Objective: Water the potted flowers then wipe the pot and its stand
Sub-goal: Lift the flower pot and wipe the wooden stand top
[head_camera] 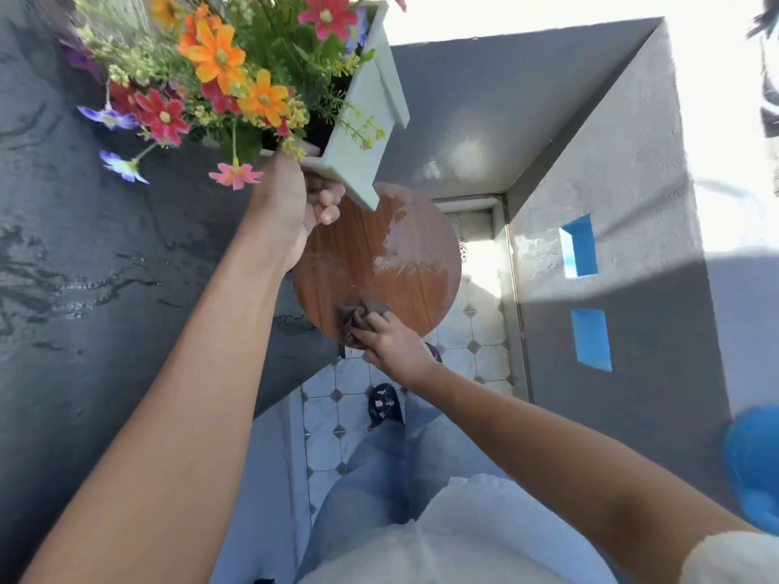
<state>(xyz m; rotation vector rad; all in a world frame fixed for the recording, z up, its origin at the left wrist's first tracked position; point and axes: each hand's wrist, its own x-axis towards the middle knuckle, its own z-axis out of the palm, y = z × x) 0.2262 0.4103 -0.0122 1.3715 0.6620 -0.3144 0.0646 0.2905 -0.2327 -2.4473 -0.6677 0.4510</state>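
My left hand (300,204) grips the near corner of a pale green square flower pot (371,103) and holds it lifted above the stand. The pot is full of orange, red, pink and purple flowers (219,65). Below it is the round brown wooden stand (362,255), with a wet, shiny patch on its far right part. My right hand (390,341) presses a dark brown cloth (356,318) onto the near edge of the stand top.
A dark wet ledge (84,267) runs along the left. Grey walls (611,183) with blue openings close in the right side. Tiled floor (476,326) and my feet lie below. A blue object (754,461) sits at the right edge.
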